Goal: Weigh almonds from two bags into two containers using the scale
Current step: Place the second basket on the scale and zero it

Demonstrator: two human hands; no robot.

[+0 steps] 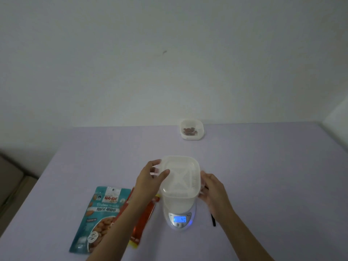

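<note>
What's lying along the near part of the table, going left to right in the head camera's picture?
Teal bag → red bag → scale → black strip. Left out: the container, gripped by the left hand and right hand, since it overlaps the scale.

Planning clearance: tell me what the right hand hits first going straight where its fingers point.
The white container over the scale; the right hand seems to touch its right wall, though blur hides contact.

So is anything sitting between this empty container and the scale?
Nothing visible. The empty container is directly over the scale, with the left hand and right hand holding its sides.
</note>
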